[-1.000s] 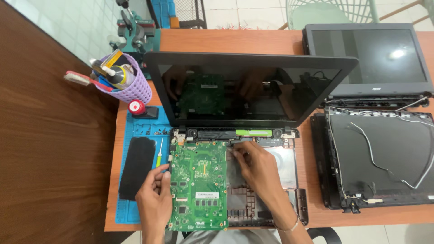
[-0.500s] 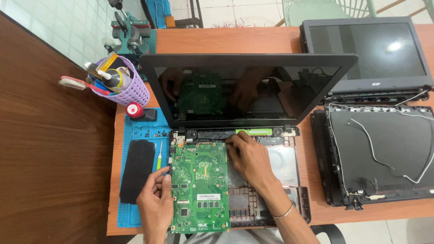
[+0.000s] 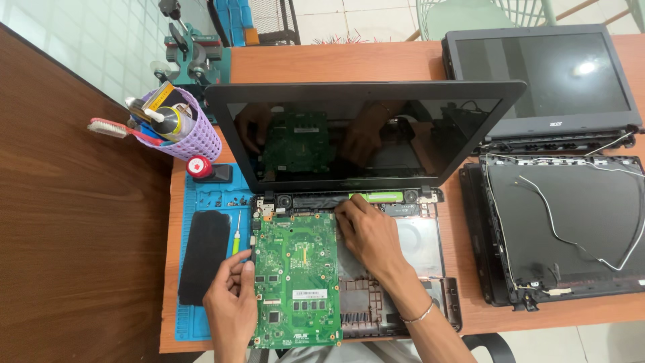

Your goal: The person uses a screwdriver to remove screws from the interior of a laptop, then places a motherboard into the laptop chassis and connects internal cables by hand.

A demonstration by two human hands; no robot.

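basket: I see a purple basket (image 3: 191,138) of tools far left on the table, toothbrush sticking out.
mat: blue mat (image 3: 201,269) under a black phone-like slab (image 3: 205,255), with a green-handled screwdriver (image 3: 236,238) just beside the laptop's left edge.
left hand: left hand (image 3: 232,306) at the board's lower-left edge, thumb on top, fingers curled under or beside it; looks like a narrow pinch on the edge, though I cannot see the underside.
board: green motherboard (image 3: 295,279) sits in the left half of the open laptop base (image 3: 430,262); long axis runs toward and away from me, top end near the hinge.
right hand: right hand (image 3: 369,232) flat, fingers loosely together, fingertips touching the board's upper-right corner by the hinge bar; it holds nothing.
key relation: board lies between the two hands, left hand low-left, right hand high-right, both in contact, so neither is nearer.
screen: laptop lid (image 3: 363,134) stands open behind, reflecting board and hands.
right side: a second laptop (image 3: 544,81) and a stripped lid shell (image 3: 571,228) with loose white cables, well apart from both hands.
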